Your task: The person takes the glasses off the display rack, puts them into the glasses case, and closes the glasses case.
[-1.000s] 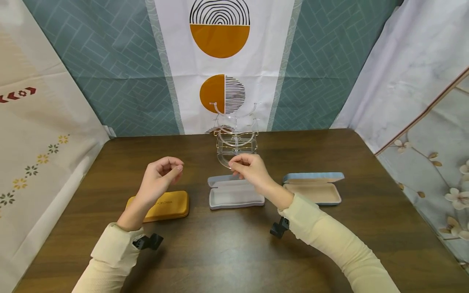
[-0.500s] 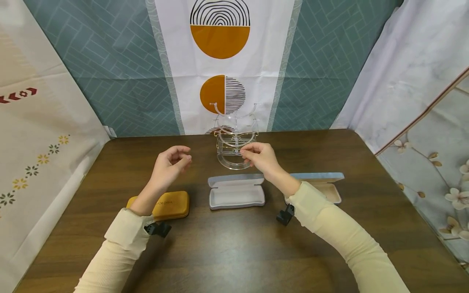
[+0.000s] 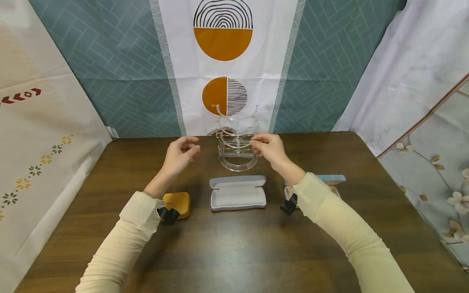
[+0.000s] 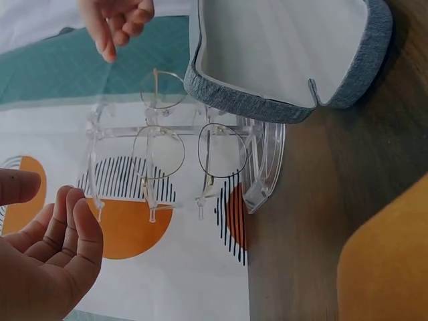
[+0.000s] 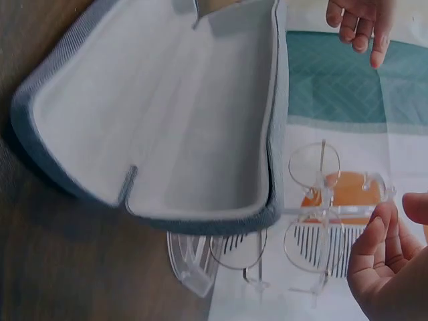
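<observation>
A clear display stand (image 3: 238, 167) rises at the back of the table. Thin metal-framed glasses (image 4: 158, 152) rest on its arms, one pair above another. My left hand (image 3: 181, 154) hovers to the left of the stand, fingers loosely bent, thumb apart from them, holding nothing. On the other side, my right hand (image 3: 272, 150) is right at the stand's edge in the head view. In the right wrist view the right hand (image 5: 391, 261) has bent fingers with nothing between them and thumb, beside the glasses (image 5: 314, 247).
In front of the stand lies an open grey glasses case (image 3: 238, 198) with a pale lining. A closed yellow case (image 3: 178, 203) sits partly under my left forearm. An open blue case (image 3: 332, 179) is partly hidden by my right sleeve. Patterned cloth (image 3: 311, 73) hangs behind the table.
Both hands have moved forward and to the right, from above the cases toward the two sides of the stand. The cases, stand and glasses stay where they were.
</observation>
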`<state>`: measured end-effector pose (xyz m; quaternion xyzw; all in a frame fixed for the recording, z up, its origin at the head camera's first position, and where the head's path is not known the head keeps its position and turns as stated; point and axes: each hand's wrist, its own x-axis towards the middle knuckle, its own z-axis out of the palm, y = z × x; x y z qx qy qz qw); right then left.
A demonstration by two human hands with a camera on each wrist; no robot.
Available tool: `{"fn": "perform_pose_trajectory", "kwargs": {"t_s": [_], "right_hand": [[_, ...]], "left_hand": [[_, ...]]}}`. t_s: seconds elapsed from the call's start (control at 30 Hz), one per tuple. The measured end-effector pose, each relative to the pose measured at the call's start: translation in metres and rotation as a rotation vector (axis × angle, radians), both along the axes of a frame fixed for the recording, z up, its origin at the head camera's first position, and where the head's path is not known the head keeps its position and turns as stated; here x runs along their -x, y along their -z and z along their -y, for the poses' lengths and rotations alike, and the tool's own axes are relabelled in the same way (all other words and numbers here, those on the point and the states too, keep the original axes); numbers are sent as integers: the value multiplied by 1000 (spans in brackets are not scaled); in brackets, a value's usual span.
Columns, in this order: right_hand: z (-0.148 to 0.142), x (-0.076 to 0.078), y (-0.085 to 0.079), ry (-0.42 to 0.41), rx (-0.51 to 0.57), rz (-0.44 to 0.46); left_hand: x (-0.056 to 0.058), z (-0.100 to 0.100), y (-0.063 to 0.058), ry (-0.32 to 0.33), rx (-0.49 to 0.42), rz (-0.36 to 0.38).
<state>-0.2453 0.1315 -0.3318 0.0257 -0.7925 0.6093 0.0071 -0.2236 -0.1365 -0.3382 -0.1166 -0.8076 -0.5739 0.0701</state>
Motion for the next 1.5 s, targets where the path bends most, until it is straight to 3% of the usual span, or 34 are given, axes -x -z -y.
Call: {"fn": "perform_pose_trajectory", "kwargs": {"t_s": [0.37,0.47,0.7,1.23,1.5], "right_hand": [[-11,21,-3,64,-56,7],[-12,26,-3,79,-65,9],[-15,34,0,125,-68,5],[-21,50,8,199,-123,34],[-18,53,17,177,-99,73]], "left_hand": [[26,-8,1,-52,31,63],[29,-13,-2,-53,36,85],[45,-20,4,-81,21,96],[69,-36,14,-87,56,133],[77,-45,19,-115,39,179]]}}
